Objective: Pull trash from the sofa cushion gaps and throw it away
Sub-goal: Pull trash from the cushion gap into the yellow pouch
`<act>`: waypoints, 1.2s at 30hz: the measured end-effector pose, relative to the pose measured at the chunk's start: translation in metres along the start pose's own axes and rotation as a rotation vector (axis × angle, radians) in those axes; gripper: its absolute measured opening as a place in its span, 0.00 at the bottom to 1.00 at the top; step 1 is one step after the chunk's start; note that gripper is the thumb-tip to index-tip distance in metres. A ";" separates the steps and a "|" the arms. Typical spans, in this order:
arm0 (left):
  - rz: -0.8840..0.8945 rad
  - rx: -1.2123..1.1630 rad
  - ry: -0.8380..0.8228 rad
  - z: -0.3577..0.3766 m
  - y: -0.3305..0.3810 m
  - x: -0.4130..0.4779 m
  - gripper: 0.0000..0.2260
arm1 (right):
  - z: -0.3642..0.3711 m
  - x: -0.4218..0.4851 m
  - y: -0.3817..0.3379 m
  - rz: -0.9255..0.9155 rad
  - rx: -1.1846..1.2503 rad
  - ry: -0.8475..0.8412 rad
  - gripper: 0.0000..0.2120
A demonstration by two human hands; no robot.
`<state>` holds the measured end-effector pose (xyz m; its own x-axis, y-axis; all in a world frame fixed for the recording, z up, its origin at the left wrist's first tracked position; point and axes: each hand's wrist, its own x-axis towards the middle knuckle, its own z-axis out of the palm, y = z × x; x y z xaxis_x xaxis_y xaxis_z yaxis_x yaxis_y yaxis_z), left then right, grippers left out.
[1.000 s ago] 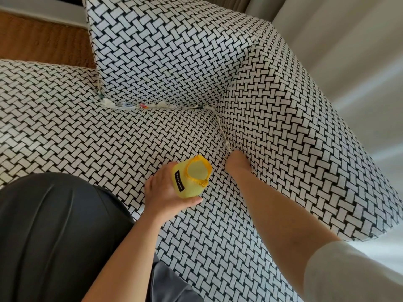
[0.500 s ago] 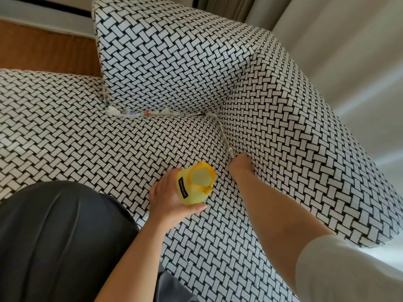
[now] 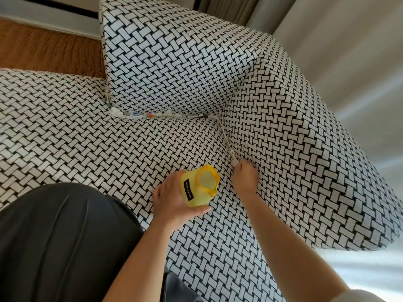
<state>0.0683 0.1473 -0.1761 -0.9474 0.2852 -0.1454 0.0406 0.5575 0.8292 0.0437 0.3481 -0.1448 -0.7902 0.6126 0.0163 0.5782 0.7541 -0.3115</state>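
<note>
My left hand [image 3: 174,201] is shut on a small yellow container [image 3: 199,185], held open-end up over the seat cushion [image 3: 109,149]. Just to its right, my right hand [image 3: 245,179] is at the gap between the seat cushion and the armrest [image 3: 294,149]. Its fingertips pinch a white scrap [image 3: 234,162] at the gap's near end. More white trash [image 3: 226,140] runs up that gap to the corner. A line of white and coloured litter [image 3: 139,114] sits in the gap under the back cushion [image 3: 174,57].
My dark-clothed lap [image 3: 61,236] fills the lower left. A brown wicker surface [image 3: 50,51] lies behind the sofa at the upper left. Pale curtains [image 3: 338,40] hang behind the armrest on the right.
My right hand has drawn back slightly from the armrest gap, and a white scrap now shows at its fingertips. The left hand with the yellow container has stayed close beside it.
</note>
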 end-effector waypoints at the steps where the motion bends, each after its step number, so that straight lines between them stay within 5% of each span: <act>1: 0.007 0.005 0.001 0.000 0.000 0.000 0.46 | -0.002 -0.006 0.003 -0.012 0.109 -0.014 0.11; 5: 0.020 0.025 0.000 0.000 0.000 0.000 0.47 | -0.019 -0.036 -0.003 -0.049 0.509 -0.126 0.12; 9: 0.009 0.015 -0.021 -0.001 0.000 -0.002 0.49 | -0.050 -0.071 -0.031 -0.283 0.703 -0.298 0.15; 16: 0.038 0.024 -0.042 -0.009 0.015 -0.014 0.41 | -0.049 -0.083 -0.041 -0.428 0.404 -0.450 0.14; 20: 0.034 0.048 -0.054 -0.008 0.011 -0.017 0.44 | -0.054 -0.090 -0.031 -0.428 0.429 -0.416 0.10; 25: 0.050 0.062 -0.042 -0.004 0.006 -0.016 0.50 | -0.037 -0.084 0.005 -0.095 0.532 -0.124 0.10; 32: 0.041 0.053 -0.032 -0.004 0.007 -0.017 0.48 | -0.004 -0.047 0.027 0.173 0.315 -0.111 0.18; 36: 0.027 0.005 -0.041 -0.006 0.009 -0.018 0.50 | 0.000 -0.021 0.019 0.245 0.223 -0.078 0.11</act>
<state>0.0837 0.1421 -0.1630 -0.9319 0.3323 -0.1452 0.0679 0.5531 0.8304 0.0715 0.3492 -0.1506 -0.6512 0.7430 -0.1546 0.7011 0.5109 -0.4975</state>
